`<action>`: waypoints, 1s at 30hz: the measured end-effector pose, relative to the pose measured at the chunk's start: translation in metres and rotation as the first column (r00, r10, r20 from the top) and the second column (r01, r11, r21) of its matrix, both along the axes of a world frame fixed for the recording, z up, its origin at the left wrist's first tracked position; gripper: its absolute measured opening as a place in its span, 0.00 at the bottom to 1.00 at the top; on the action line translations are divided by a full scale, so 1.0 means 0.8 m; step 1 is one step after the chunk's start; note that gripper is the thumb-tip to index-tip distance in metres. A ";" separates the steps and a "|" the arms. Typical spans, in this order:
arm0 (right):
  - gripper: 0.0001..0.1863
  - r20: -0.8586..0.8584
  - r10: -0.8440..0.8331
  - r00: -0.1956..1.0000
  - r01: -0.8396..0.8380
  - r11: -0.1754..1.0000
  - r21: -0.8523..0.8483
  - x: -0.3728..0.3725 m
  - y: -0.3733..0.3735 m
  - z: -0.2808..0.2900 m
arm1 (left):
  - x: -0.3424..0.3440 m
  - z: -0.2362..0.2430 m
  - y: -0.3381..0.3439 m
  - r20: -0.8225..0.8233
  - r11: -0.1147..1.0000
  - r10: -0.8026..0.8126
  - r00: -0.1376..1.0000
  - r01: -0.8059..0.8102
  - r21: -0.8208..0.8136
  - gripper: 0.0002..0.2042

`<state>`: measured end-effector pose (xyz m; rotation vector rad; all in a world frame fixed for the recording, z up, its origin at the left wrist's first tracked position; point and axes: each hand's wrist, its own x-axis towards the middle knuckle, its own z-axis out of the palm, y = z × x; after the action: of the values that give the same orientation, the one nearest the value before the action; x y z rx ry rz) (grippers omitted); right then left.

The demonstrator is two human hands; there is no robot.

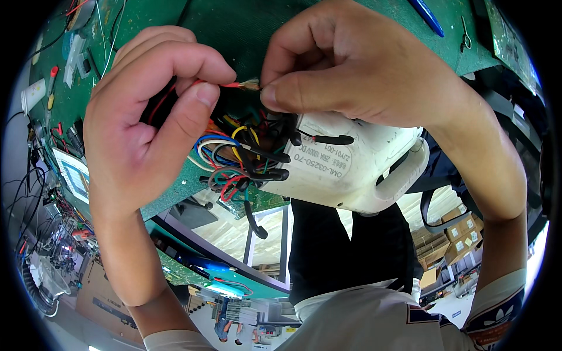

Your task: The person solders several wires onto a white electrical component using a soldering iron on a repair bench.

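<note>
My left hand (153, 111) pinches a thin red wire (232, 85) between thumb and forefinger. Bare copper strands (250, 85) fan out from its end, pointing to the right. At the tip of those strands, my right hand (345, 70) has its thumb and forefinger pressed together; whatever lies between them is too small to make out. Below both hands sits a white plastic housing (333, 169) with a handle and printed markings. From its left side comes a bundle of coloured wires (234, 146), several ending in black sleeves (269, 175).
Under the work lies a green mat (228, 29). A blue pen (427, 17) is at the far right, near a small metal hook (465, 35). Tools, including a red-tipped screwdriver (52, 82), and tangled cables (35, 199) crowd the left. A circuit board (515, 41) stands far right.
</note>
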<state>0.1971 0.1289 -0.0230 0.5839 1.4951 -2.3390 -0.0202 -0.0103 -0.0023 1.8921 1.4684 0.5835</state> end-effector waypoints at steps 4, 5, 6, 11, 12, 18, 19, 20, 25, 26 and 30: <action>0.11 -0.005 -0.010 1.000 0.010 1.000 0.021 0.000 -0.002 0.001 | 0.003 0.004 0.005 -0.026 0.999 -0.032 0.999 0.032 0.000 0.05; 0.11 -0.007 -0.015 1.000 0.015 0.999 0.032 0.000 -0.003 0.002 | 0.003 0.004 0.005 -0.031 1.000 -0.031 0.999 0.031 0.002 0.05; 0.11 -0.012 -0.021 1.000 0.021 0.998 0.051 0.000 -0.004 0.001 | 0.004 0.004 0.005 -0.036 1.000 -0.030 0.999 0.030 0.003 0.05; 0.12 0.005 -0.025 1.000 0.025 0.999 -0.026 0.000 -0.002 -0.003 | 0.005 0.004 0.005 -0.054 1.000 -0.019 0.998 0.019 0.003 0.05; 0.12 -0.003 -0.044 0.999 0.044 0.996 -0.081 0.001 -0.004 -0.010 | 0.005 0.004 0.006 -0.055 1.000 -0.017 0.998 0.017 0.002 0.05; 0.13 -0.110 -0.035 0.993 0.042 0.998 0.055 0.008 -0.003 -0.008 | 0.006 0.004 0.003 -0.046 0.999 0.022 0.999 -0.023 -0.025 0.06; 0.13 -0.097 -0.039 0.994 0.045 0.997 0.056 0.008 -0.002 -0.007 | 0.006 0.004 0.003 -0.041 0.999 0.023 0.999 -0.024 -0.022 0.06; 0.13 -0.085 -0.043 0.995 0.048 0.997 0.056 0.008 -0.002 -0.007 | 0.006 0.004 0.003 -0.044 1.000 0.023 0.999 -0.023 -0.013 0.06; 0.13 0.047 -0.018 0.999 0.024 0.992 -0.124 0.005 0.012 -0.009 | 0.007 0.001 0.003 -0.031 0.999 0.041 0.999 -0.041 0.011 0.07; 0.13 0.057 -0.015 0.998 0.021 0.994 -0.109 0.004 0.013 -0.007 | 0.008 0.001 0.003 -0.030 0.999 0.053 0.998 -0.053 0.001 0.07; 0.13 0.104 -0.030 0.994 0.028 0.999 0.023 0.000 0.003 0.007 | 0.008 0.002 0.000 -0.012 0.997 0.074 0.997 -0.074 -0.010 0.08</action>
<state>0.1967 0.1310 -0.0175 0.7268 1.4765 -2.2786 -0.0140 -0.0103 -0.0006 1.8421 1.5515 0.5988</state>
